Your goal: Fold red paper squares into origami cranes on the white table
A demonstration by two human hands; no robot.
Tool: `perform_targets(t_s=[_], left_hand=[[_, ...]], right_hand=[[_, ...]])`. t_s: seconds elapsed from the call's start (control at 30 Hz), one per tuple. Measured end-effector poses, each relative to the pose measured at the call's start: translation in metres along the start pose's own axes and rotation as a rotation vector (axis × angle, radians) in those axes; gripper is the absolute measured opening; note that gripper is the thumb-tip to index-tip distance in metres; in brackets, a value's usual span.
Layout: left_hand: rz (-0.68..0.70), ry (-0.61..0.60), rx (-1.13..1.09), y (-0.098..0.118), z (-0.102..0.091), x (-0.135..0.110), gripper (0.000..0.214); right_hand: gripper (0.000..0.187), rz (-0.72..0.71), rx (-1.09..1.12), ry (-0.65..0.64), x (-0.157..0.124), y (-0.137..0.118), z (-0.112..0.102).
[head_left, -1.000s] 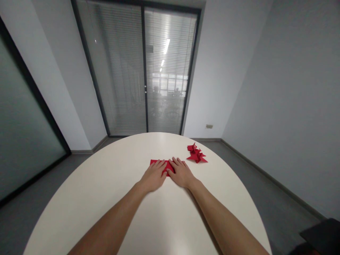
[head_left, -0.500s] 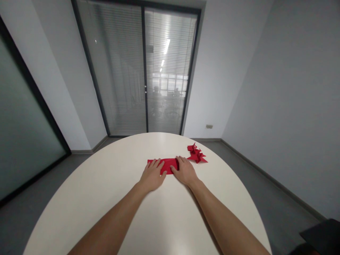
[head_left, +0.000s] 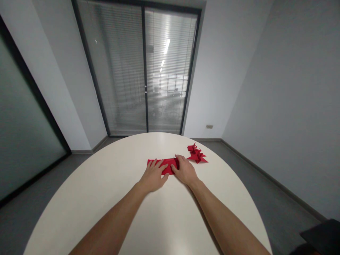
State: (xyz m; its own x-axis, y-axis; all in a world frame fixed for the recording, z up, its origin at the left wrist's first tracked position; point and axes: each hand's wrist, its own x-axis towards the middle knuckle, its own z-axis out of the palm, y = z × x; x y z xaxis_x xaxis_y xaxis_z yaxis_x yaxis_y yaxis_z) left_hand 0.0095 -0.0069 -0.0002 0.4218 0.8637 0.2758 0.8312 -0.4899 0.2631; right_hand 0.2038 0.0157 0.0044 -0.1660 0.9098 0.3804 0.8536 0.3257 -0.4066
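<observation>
A red sheet of paper [head_left: 166, 167], folded into a long strip, lies flat on the round white table [head_left: 106, 184]. My left hand [head_left: 154, 177] rests on its left part, fingers spread and pressed flat, thumb near the front edge. At the strip's right end is my right hand [head_left: 186, 172], its thumb and curled fingers about the paper's end. That end looks darker under the hand, and part of it is hidden. Just beyond my right hand sit folded red paper figures [head_left: 197, 156] with pointed tips, close together.
The table's curved rim lies beyond the paper. Behind it stands a glass partition with blinds [head_left: 167, 106], and a grey wall [head_left: 287, 99] rises to the right. A dark object [head_left: 322, 235], partly cut off, is at the lower right corner.
My left hand has shifted slightly right, its thumb and index finger farther along the strip. My right index finger has moved up a little at the far edge. The figures have stayed put.
</observation>
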Motion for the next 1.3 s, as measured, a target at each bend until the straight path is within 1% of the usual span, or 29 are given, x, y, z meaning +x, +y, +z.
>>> perform_targets(t_s=[0.17, 0.37, 0.5, 0.6, 0.7, 0.8, 0.9, 1.07, 1.17, 1.3], left_hand=[[0.039, 0.065, 0.014, 0.003, -0.002, 0.001, 0.042], [0.049, 0.089, 0.034, 0.003, -0.001, 0.001, 0.043], [0.062, 0.084, 0.034, 0.003, -0.002, 0.001, 0.046], [0.072, 0.082, 0.022, 0.004, -0.003, 0.000, 0.046], [0.078, 0.085, 0.007, 0.003, -0.004, -0.001, 0.046], [0.087, 0.091, -0.011, 0.003, -0.006, -0.002, 0.046], [0.103, 0.098, -0.025, 0.004, -0.007, -0.002, 0.041], [0.131, 0.111, -0.040, 0.004, -0.009, 0.000, 0.024], [0.100, 0.125, -0.054, 0.002, -0.009, 0.001, 0.026], [-0.002, 0.146, -0.100, -0.003, -0.007, 0.002, 0.024]], right_hand=[[0.046, 0.027, 0.061, 0.052, 0.002, 0.000, 0.000], [0.036, 0.053, 0.071, 0.086, 0.003, 0.000, -0.002], [0.031, 0.073, 0.102, 0.109, 0.003, -0.001, -0.003], [0.027, 0.133, 0.172, 0.108, 0.006, 0.000, -0.003], [0.030, 0.196, 0.280, 0.107, 0.009, 0.006, -0.001], [0.031, 0.247, 0.381, 0.137, 0.012, 0.013, 0.003], [0.030, 0.272, 0.449, 0.170, 0.014, 0.018, 0.006], [0.027, 0.271, 0.482, 0.222, 0.015, 0.018, 0.005], [0.027, 0.268, 0.505, 0.235, 0.015, 0.018, 0.004], [0.030, 0.221, 0.517, 0.212, 0.014, 0.020, 0.005]])
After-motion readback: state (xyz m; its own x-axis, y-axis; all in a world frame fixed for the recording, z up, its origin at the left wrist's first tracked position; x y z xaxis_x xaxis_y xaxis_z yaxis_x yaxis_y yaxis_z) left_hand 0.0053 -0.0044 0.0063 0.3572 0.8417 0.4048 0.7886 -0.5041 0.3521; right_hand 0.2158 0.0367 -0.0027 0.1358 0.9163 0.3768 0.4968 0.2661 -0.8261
